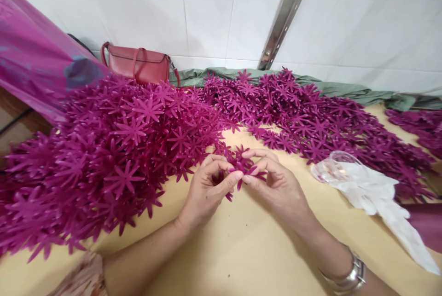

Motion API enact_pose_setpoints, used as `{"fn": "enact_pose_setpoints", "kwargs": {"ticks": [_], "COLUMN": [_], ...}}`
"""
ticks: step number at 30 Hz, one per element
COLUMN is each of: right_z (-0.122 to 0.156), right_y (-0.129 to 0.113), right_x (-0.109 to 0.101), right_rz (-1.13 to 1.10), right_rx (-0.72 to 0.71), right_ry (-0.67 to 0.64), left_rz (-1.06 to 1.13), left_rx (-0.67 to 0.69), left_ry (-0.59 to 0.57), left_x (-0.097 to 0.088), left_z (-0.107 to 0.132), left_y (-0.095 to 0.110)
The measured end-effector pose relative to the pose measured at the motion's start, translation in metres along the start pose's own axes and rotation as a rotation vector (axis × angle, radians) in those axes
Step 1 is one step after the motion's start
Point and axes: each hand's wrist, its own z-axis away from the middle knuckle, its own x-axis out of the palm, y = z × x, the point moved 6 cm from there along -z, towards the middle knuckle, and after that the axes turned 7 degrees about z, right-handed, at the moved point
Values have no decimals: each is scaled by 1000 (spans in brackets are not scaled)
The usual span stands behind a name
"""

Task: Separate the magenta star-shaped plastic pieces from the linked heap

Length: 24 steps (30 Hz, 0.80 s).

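Between my two hands, over the middle of the table, is a magenta star-shaped artificial flower piece (239, 181) with narrow petals. My left hand (210, 184) pinches it between thumb and forefinger from the left. From the right, the thumb and fingers of my right hand (276, 181) close on its petals. The fingertips of both hands nearly meet and cover part of the piece. More magenta flower pieces (241, 155) show just behind the fingers. Close to my left hand lies a large heap of the same pieces (131, 130).
A darker purple heap of flower pieces (286, 107) spreads behind and to the right. A clear plastic cup (340, 167) and white gloves (373, 188) lie on the table (221, 250) at right. By the tiled wall are a red handbag (138, 62) and a metal bracket (283, 26).
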Motion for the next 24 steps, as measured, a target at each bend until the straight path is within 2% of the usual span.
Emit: {"fn": "enact_pose_setpoints", "kwargs": {"ticks": [4, 7, 10, 13, 16, 19, 24], "right_z": [-2, -5, -7, -5, 1, 7, 8], "right_y": [8, 19, 23, 21, 11, 4, 5], "right_x": [-13, -25, -30, -19, -3, 6, 10], "right_rz": [22, 16, 72, 40, 77, 154, 75], "right_rx": [76, 124, 146, 178, 135, 99, 124], "right_ry": [54, 124, 139, 66, 10, 23, -68], "left_rz": [160, 210, 211, 182, 204, 258, 276], "left_rx": [-99, -104, -112, -174, -217, -186, -182], "left_ry": [52, 82, 74, -12, -88, -39, 6], "left_x": [-4, -8, -8, 1, 9, 9, 5], "left_z": [0, -2, -2, 2, 4, 1, -5], "left_y": [-5, -6, -6, -8, -12, -14, -16]}}
